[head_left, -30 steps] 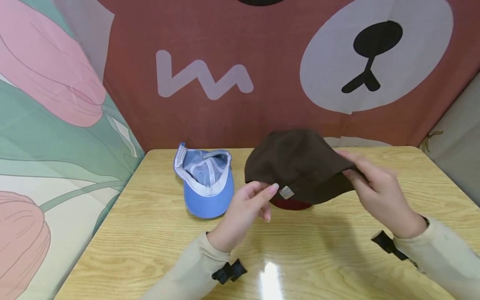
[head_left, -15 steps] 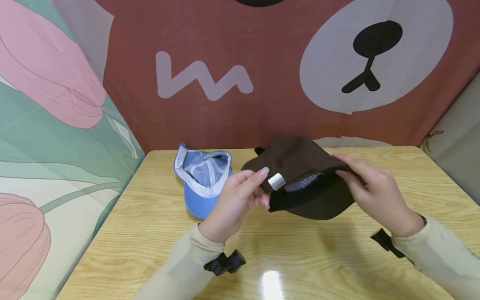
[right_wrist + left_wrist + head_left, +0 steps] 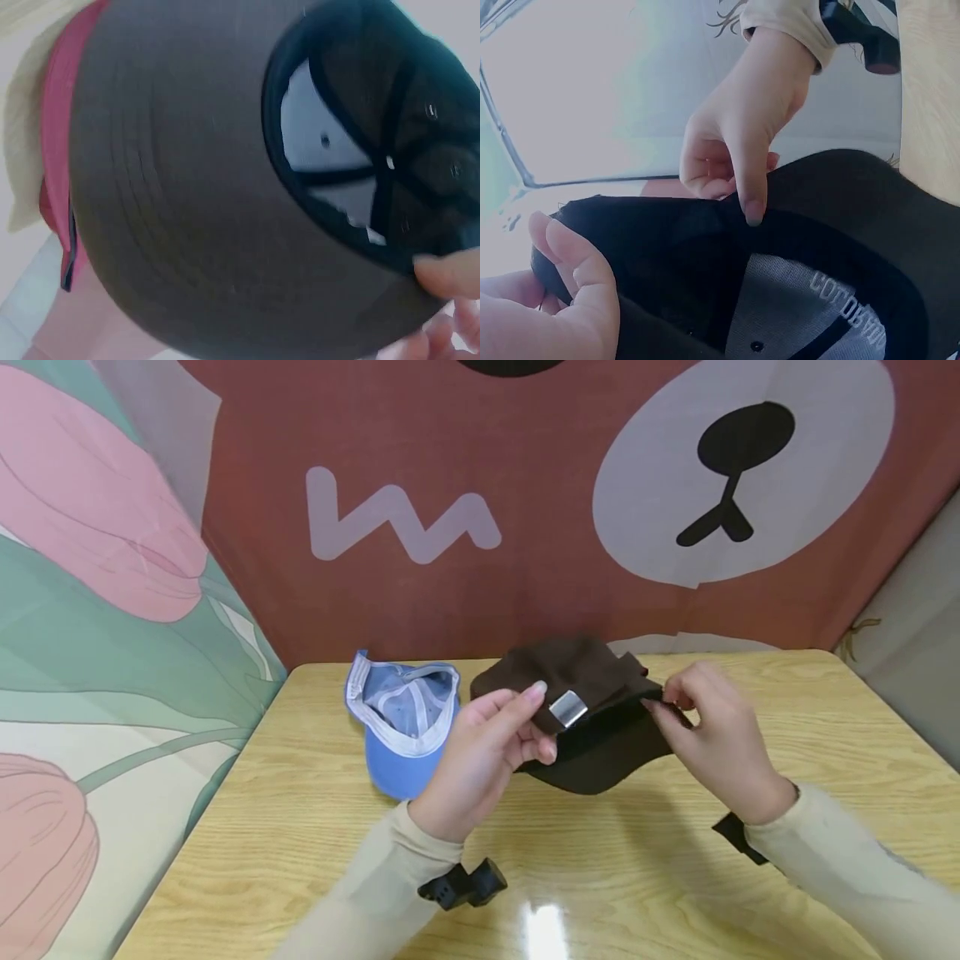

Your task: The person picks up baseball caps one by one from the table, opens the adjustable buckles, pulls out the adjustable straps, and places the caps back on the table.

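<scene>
A dark brown cap [image 3: 570, 664] is up over the table, tilted so its opening and the underside of its brim [image 3: 600, 760] show. My left hand [image 3: 476, 752] pinches its edge between thumb and fingers, beside a small silver plate [image 3: 568, 708]. On the other side, my right hand [image 3: 716, 743] pinches the edge where brim meets crown. In the left wrist view, that right thumb [image 3: 751, 187] presses on the black inner band, near pale lettering [image 3: 847, 304]. The right wrist view looks into the crown, with seams [image 3: 390, 127] and eyelets.
A blue cap [image 3: 397, 772] lies upside down on the wooden table [image 3: 300, 860], left of the brown one and partly behind my left hand. A dark red fabric item [image 3: 60, 127] lies behind the brown brim. Printed cloth [image 3: 420, 602] hangs along the table's back edge.
The brown cap has turned over from crown outward to opening toward me, its brim swinging down and left. My right hand has shifted left along it; my left hand still holds the edge.
</scene>
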A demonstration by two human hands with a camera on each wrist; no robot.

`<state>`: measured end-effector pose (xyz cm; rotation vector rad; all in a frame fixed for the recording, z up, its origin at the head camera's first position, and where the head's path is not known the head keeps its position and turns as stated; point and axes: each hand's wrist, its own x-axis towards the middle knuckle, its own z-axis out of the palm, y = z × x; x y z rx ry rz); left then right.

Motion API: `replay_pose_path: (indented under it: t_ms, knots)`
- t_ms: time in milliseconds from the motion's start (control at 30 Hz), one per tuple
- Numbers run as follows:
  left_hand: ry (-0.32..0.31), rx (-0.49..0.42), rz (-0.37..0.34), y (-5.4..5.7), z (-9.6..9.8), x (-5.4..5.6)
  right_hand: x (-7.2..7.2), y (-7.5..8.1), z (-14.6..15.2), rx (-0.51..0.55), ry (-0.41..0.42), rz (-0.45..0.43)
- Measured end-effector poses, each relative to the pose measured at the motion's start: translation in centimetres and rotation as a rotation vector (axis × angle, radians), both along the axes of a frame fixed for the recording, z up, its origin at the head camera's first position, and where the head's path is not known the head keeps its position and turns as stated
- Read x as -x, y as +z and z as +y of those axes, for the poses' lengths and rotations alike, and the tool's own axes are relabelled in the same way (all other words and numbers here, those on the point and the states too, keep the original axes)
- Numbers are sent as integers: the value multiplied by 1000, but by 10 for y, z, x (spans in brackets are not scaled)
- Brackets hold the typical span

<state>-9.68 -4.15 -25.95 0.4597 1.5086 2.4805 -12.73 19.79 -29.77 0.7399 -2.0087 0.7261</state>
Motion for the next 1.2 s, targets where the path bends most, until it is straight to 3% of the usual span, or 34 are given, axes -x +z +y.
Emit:
replay_pose_path:
  t_ms: [133, 233, 333, 467, 567, 667, 767, 1000, 1133, 1200]
  knots:
    - [-22, 25, 18, 1, -1, -4, 4, -3, -9, -5, -18, 107]
    - [-29, 35, 20, 0, -2, -6, 0, -3, -14, 26, -5, 39]
    - [-27, 44, 17, -1, -2, -6, -7, -3, -21, 150, 137, -248]
    - [-40, 59, 7, -1, -3, -6, -13, 1, -27, 409, 483, -668]
    - [-66, 87, 1, 0, -4, -7, -12, 5, -30, 539, 757, -866]
    - [-90, 132, -10, -2, -4, -7, -11, 8, -35, 624, 917, -992]
    - [-102, 175, -25, -6, -3, -8, -13, 11, -37, 715, 980, -1033]
    - [-72, 251, -38, -13, -1, -9, -13, 19, -33, 817, 1111, -912]
    - [-37, 304, -28, -19, -2, -8, -15, 22, -31, 811, 1061, -868]
    - [13, 353, 23, -21, -3, -7, -17, 23, -31, 808, 998, -861]
